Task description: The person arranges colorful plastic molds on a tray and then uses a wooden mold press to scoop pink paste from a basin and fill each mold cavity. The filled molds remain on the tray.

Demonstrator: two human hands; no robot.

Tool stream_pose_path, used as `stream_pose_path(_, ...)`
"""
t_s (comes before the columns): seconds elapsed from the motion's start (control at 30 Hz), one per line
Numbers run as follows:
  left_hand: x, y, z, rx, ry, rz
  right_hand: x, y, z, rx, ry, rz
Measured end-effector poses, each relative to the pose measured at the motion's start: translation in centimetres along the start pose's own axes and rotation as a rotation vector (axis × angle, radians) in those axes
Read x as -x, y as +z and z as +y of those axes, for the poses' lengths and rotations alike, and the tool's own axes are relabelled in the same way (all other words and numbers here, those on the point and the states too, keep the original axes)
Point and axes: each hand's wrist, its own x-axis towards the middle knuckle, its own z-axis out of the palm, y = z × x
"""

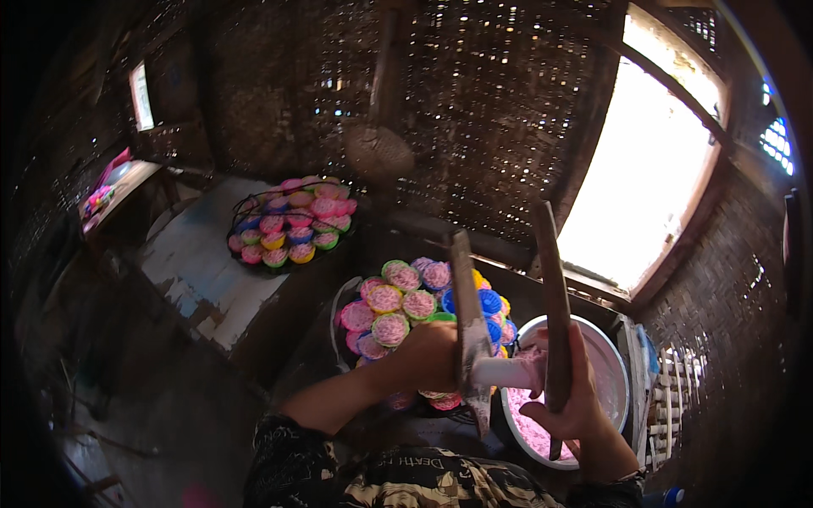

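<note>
A hand press of two long wooden bars, with a white cylinder [506, 373] between them, is raised in front of me. My left hand [430, 354] is closed at the left wooden bar [466, 309], which hides its fingertips. My right hand [579, 405] grips the right wooden bar [555, 313], thumb on the near side and fingers up along it. Pink dough [532, 360] sticks at the cylinder's right end. Beneath the press stands a large pale basin [616, 372] with pink dough [529, 427] in it. Beside my left hand sit several colourful small cups [390, 329] filled with pink strands.
Another round tray of filled cups [298, 234] lies on a worn pale board [199, 262] at the far left. A bright window opening [644, 169] is at the right, in woven walls. A slatted rack [675, 398] stands right of the basin. A woven hat-shaped thing [378, 154] hangs behind.
</note>
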Motion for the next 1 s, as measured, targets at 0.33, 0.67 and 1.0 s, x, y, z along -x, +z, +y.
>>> stream_pose_path(0.33, -4.4, -1.2, -3.5, 0.045, -0.017, 0.083, -4.9, 0.4, 0.9, 0.151, -0.076, -0.004)
stream_pose_path(0.67, -6.8, -5.4, -7.5, 1.002, 0.219, -0.147, -1.5, 2.3, 5.3, -1.343, 0.586, -0.613)
stream_pose_path(1.0, -10.4, -7.4, -10.2, 1.837, 0.537, 0.141, -4.2, -3.7, 7.7, -1.251, 0.922, -0.705)
